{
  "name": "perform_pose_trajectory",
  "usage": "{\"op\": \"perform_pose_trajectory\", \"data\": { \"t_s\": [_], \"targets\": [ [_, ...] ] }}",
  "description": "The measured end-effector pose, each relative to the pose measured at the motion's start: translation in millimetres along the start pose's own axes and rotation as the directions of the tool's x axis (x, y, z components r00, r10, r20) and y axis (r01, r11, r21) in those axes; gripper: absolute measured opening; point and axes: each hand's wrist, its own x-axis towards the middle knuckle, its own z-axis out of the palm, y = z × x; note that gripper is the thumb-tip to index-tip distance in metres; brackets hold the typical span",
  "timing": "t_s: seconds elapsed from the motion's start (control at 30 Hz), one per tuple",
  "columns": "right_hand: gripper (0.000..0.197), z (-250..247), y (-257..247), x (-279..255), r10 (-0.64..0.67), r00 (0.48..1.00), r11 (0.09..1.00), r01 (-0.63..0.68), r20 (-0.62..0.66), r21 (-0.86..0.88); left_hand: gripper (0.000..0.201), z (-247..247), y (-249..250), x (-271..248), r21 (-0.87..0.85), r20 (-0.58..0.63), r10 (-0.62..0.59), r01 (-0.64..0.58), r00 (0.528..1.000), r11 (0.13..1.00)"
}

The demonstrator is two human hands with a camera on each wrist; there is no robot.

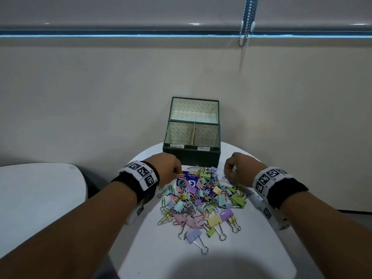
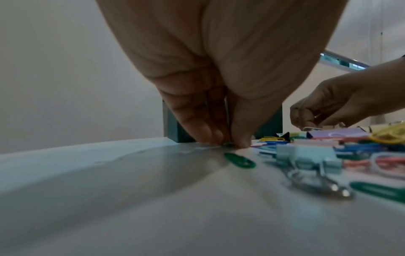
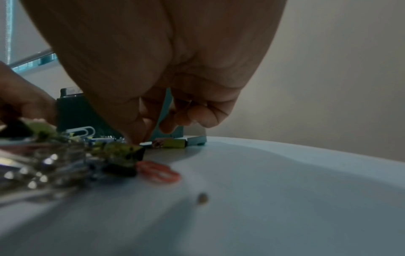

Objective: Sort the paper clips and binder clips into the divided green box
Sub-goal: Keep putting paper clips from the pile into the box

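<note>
Green box (image 1: 191, 156) with two compartments; uncounted clips (image 1: 201, 198), two hands

- Round white table (image 1: 261, 248): carries everything.
- Divided green cardboard box (image 1: 192, 156): at the far edge.
- Pile of pastel binder clips and wire paper clips (image 1: 203, 200): in front of the box.

You cannot read the two small labels (image 1: 190, 147) on the green box (image 1: 191, 156); the writing is too small. Your left hand (image 2: 210, 83) hides what its fingers (image 2: 198, 128) pinch against the tabletop (image 2: 131, 199). In the right wrist view the near clips (image 3: 43, 166) blur together, and your right hand (image 3: 157, 69) is cut off by the top edge.
</note>
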Motion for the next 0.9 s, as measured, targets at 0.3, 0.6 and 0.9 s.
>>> {"op": "perform_pose_trajectory", "data": {
  "t_s": [0.3,0.6,0.9],
  "targets": [
    [0.008,1.9,-5.8,-1.5,0.017,0.997,1.0,-0.018,0.076,0.012,0.03,1.9,-3.8,-5.0,-0.214,-0.127,-0.036,0.008,0.991,0.977],
    [0.022,-6.8,-8.3,-7.3,0.049,0.999,0.987,-0.047,-0.008,0.151,0.02,0.1,-1.2,-4.7,-0.275,-0.082,-0.073,0.047,0.994,0.96],
    [0.01,-13.7,-16.1,-15.8,0.08,0.982,0.994,-0.066,0.172,-0.084,0.025,1.4,-3.4,-4.5,-0.223,-0.037,-0.005,-0.004,0.999,0.975]
  ]
}}
